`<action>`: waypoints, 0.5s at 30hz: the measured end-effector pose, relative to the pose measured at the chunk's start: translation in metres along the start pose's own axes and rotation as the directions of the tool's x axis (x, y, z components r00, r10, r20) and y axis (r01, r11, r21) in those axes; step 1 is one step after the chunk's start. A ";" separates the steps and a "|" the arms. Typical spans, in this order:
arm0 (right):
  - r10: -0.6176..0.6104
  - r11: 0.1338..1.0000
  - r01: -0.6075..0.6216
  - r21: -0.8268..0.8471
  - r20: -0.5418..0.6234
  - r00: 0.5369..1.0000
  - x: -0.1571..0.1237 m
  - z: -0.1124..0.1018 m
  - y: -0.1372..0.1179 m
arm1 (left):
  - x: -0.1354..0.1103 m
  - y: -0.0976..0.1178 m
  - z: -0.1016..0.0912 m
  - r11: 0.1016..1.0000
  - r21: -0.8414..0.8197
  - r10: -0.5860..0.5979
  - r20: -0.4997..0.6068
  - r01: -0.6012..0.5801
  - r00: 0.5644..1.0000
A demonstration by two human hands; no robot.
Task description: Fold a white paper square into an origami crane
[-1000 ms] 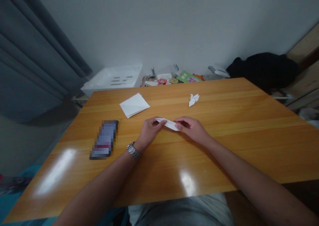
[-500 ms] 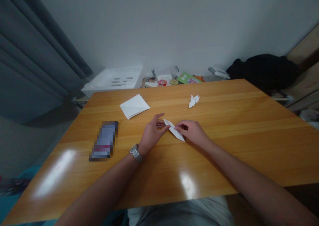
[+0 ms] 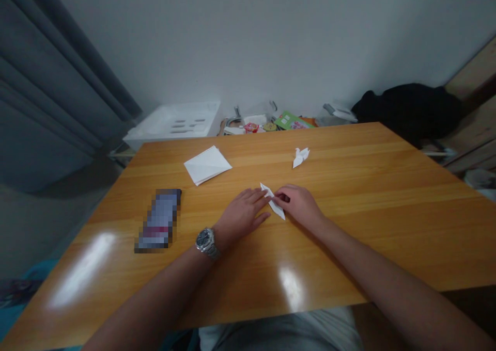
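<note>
A small folded piece of white paper, long and pointed at both ends, lies on the wooden table between my hands. My left hand rests palm down with its fingers stretched out, their tips touching the paper's left side. From the right, my right hand pinches the paper's edge between thumb and fingers. Beyond it stands a white origami bird, apart from both hands. A stack of white paper sheets lies farther back on the left.
A phone, blurred by pixels, lies on the left of the wooden table. Behind the far edge are a white plastic tray, a green booklet and assorted small items. A black cloth-like heap is at the back right.
My left hand has turned from gripping the paper's upper end to lying flat, fingers extended onto it. My right hand keeps its pinch and has hardly moved.
</note>
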State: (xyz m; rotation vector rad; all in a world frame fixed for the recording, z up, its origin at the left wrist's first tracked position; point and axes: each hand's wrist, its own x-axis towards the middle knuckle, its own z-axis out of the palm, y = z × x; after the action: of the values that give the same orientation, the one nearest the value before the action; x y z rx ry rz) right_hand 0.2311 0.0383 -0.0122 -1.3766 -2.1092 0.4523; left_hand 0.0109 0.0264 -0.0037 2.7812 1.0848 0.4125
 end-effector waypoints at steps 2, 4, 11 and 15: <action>-0.046 0.999 0.046 -0.013 0.008 0.999 -0.001 0.000 0.003 | 0.000 -0.001 0.000 1.000 -0.020 -0.010 0.012 0.010 1.000; -0.105 0.993 0.107 -0.040 0.035 0.994 -0.003 0.000 0.007 | 0.001 -0.001 0.000 1.000 -0.027 -0.014 0.018 0.015 1.000; -0.204 0.965 0.226 -0.133 0.158 0.966 -0.009 -0.008 0.006 | -0.002 -0.001 0.003 0.999 0.048 -0.018 0.001 0.018 1.000; -0.255 0.962 0.270 -0.044 0.221 0.941 -0.009 -0.016 0.007 | -0.003 -0.002 0.002 0.999 0.052 -0.016 0.040 0.014 0.999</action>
State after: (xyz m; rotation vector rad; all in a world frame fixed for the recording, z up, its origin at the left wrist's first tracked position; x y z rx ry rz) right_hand 0.2492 0.0323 -0.0066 -1.1020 -2.4666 0.4314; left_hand 0.0078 0.0261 -0.0068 2.8113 1.1217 0.3304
